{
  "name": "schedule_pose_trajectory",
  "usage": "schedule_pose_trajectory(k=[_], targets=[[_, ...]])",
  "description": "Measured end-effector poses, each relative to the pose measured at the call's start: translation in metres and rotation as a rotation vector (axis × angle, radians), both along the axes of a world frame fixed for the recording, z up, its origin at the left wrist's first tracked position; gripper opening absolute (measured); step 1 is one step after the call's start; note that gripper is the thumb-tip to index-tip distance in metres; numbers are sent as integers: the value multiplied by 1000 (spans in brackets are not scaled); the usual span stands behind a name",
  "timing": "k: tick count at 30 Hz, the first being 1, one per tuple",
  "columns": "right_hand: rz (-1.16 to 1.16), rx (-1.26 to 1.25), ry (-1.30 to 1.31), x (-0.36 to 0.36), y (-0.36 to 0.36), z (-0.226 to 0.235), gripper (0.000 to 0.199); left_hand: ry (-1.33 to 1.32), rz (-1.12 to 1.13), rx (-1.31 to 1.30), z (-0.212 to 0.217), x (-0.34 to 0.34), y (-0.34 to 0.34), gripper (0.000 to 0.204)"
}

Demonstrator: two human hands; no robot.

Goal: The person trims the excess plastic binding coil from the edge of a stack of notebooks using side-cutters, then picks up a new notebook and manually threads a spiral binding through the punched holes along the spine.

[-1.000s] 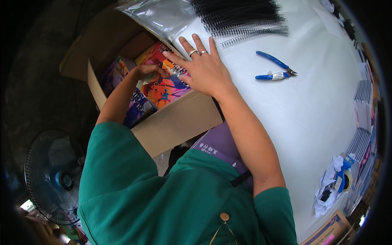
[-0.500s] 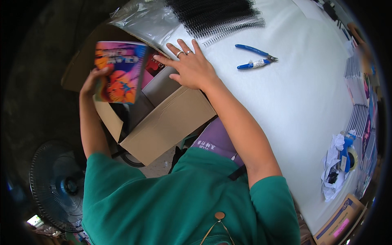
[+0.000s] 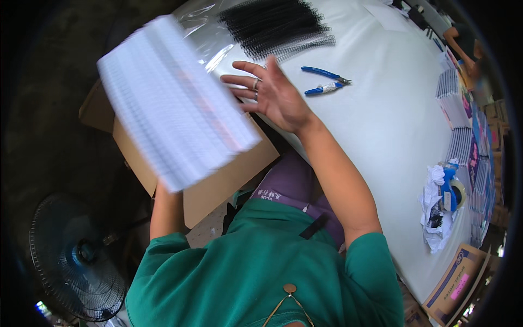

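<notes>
A notebook [image 3: 169, 103] with white ruled pages is held up over the cardboard box [image 3: 231, 177], blurred by motion. My left forearm [image 3: 168, 215] reaches up behind it; the notebook hides the hand holding it. Just off the pages' right edge, my right hand [image 3: 278, 98] is open, fingers spread, with two rings on it and nothing in its grasp. Most of the box's inside is covered by the notebook.
On the white table [image 3: 376, 141] lie black spiral coils [image 3: 272, 27], blue-handled cutters [image 3: 327, 82] and a blue tape dispenser [image 3: 449, 188] beside crumpled paper. Notebook stacks [image 3: 457, 103] line the right side. A fan [image 3: 81, 256] stands at lower left; another person's arm [image 3: 457, 46] shows far right.
The notebook, earlier showing its colourful cover in my left hand, now shows its ruled pages. My right hand has lifted from the box's edge and turned, fingers still spread.
</notes>
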State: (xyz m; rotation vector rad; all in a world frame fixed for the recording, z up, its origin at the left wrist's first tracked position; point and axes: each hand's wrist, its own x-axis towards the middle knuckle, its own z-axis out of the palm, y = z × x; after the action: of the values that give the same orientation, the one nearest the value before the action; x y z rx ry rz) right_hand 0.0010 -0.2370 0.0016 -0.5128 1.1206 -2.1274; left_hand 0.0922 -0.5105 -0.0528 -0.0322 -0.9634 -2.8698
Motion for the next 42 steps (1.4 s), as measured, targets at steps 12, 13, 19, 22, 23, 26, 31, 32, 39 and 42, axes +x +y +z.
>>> schedule_pose_trajectory(k=[12,13,19,22,23,26,31,32,39,42], targets=[[-280,-35,-434,106,157,-45,66,-433,-507,-628,44,18,155,65],[-248,-240,-397,114,173,-57,67,-334,-503,-649,32,16,137,71],[-576,-439,-228,134,209,-49,66,-633,759,-1314,-69,-29,-34,28],[-741,-159,-235,136,212,-42,59,-801,281,-1889,-134,-60,-82,38],[-869,-95,-295,136,210,-42,57,-832,171,-1937,-146,-70,-76,40],[-733,-202,-267,134,223,-51,57,-931,-155,-2121,-154,-104,-43,49],[-868,-121,-296,135,211,-44,58,-890,-597,-2060,-225,-131,-74,59],[-932,-83,-308,135,206,-40,57,-850,-703,-2044,-230,-135,-75,61],[-939,-75,-296,136,205,-40,60,-946,-830,-1765,-244,-136,-101,71],[-955,-78,-302,139,210,-44,60,-1014,-802,-1688,-200,-135,-74,79]])
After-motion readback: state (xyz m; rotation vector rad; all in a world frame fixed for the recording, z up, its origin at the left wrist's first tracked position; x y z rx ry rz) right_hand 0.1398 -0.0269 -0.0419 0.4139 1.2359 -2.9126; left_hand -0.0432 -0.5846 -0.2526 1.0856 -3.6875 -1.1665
